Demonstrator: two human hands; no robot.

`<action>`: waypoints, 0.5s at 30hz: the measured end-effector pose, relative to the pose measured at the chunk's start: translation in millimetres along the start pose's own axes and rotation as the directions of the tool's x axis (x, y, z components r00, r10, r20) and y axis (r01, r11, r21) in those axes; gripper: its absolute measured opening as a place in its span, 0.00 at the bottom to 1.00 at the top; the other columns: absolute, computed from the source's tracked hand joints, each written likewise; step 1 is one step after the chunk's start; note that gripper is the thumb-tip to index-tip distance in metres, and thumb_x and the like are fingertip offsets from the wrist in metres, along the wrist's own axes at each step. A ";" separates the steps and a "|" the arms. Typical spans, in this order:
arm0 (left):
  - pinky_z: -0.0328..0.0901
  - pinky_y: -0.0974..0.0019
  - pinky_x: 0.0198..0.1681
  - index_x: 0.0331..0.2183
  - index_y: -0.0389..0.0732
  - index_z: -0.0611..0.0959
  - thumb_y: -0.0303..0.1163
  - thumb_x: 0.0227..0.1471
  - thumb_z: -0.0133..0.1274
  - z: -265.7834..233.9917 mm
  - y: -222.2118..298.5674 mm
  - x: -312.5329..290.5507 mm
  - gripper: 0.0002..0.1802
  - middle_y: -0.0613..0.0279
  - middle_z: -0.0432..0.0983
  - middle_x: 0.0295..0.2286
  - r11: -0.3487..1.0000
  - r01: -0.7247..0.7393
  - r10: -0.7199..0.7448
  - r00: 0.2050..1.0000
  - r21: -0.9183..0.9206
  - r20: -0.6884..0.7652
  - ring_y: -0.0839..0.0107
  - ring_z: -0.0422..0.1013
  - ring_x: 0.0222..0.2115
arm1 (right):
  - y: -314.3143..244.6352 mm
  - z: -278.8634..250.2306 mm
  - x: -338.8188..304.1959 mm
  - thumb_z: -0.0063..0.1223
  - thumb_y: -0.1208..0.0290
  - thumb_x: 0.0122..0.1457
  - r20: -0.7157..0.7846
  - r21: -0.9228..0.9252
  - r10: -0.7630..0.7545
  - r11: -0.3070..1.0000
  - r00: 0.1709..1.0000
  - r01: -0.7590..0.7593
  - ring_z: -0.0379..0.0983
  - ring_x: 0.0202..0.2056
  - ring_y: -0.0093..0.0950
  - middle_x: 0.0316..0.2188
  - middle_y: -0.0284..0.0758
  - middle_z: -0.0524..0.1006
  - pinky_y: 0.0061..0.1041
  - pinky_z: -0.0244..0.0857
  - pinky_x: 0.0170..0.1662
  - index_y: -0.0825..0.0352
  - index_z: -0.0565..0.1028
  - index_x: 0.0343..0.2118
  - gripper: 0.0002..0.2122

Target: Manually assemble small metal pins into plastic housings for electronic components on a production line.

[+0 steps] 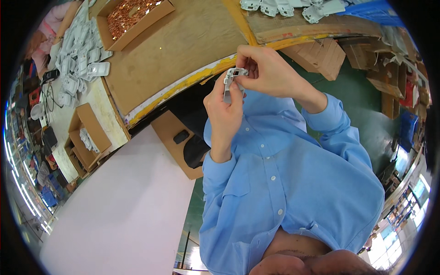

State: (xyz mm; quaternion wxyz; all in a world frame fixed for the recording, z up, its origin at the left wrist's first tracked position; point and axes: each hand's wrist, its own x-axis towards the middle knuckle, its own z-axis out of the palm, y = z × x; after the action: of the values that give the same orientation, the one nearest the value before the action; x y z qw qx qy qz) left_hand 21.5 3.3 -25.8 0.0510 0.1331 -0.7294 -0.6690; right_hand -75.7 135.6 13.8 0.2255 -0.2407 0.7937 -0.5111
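Just off the table's edge, in front of my chest, I hold a small white-grey plastic housing [228, 78] with a dark rectangular opening near its top. My left hand [223, 109] grips its lower part, the thumb lying along its face. From the right, my right hand [268, 68] has its fingers bent in a pinch at the upper right side of the housing. Whether a small part sits between those right fingertips is hidden.
A cardboard box of copper-coloured metal pieces [133, 20] stands on the brown table [178, 43]. Similar white housings [75, 64] are heaped at left near another person's arm [66, 20]; more housings [270, 7] lie at the far edge. Cardboard boxes [321, 57] stand at right.
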 end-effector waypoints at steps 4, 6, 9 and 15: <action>0.68 0.72 0.28 0.43 0.33 0.77 0.25 0.55 0.48 -7.3 -5.7 3.3 0.13 0.58 0.78 0.24 0.995 -0.059 0.061 0.998 0.076 -0.020 0.74 0.75 0.24 | 3.6 9.3 6.2 0.59 0.74 0.45 -0.041 -0.044 -0.037 0.998 0.998 0.035 0.71 0.22 0.32 0.20 0.39 0.73 0.28 0.65 0.26 0.70 0.68 0.26 0.10; 0.68 0.70 0.29 0.42 0.32 0.77 0.26 0.54 0.50 -19.4 -6.4 9.9 0.13 0.55 0.79 0.27 0.950 -0.221 0.223 0.975 0.220 0.016 0.69 0.76 0.26 | 9.8 10.8 12.9 0.60 0.73 0.46 -0.057 0.011 -0.024 1.000 0.998 0.024 0.71 0.22 0.29 0.19 0.36 0.72 0.26 0.64 0.26 0.69 0.70 0.27 0.10; 0.67 0.71 0.28 0.41 0.32 0.78 0.28 0.53 0.54 -50.8 -6.6 9.6 0.14 0.57 0.78 0.26 0.979 0.000 -0.014 0.998 0.202 0.069 0.73 0.74 0.25 | 8.1 6.6 19.7 0.61 0.72 0.48 -0.020 0.101 0.055 0.994 0.998 -0.052 0.71 0.25 0.24 0.22 0.32 0.74 0.24 0.65 0.28 0.70 0.72 0.31 0.11; 0.61 0.77 0.24 0.34 0.43 0.79 0.38 0.54 0.58 -173.0 -7.7 92.7 0.10 0.69 0.73 0.25 0.981 0.152 -0.087 0.899 0.119 -0.430 0.83 0.66 0.22 | 43.4 -9.3 24.4 0.51 0.76 0.58 -0.231 0.142 -0.072 0.984 0.970 0.107 0.71 0.34 0.16 0.32 0.30 0.75 0.19 0.66 0.35 0.69 0.72 0.44 0.11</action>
State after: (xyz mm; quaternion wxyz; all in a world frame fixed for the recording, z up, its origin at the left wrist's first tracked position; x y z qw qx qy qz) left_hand -22.8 -188.1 -25.9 0.1564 0.3229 -0.7394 -0.5697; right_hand -107.0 142.9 -25.4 0.1288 -0.1989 0.7608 -0.6042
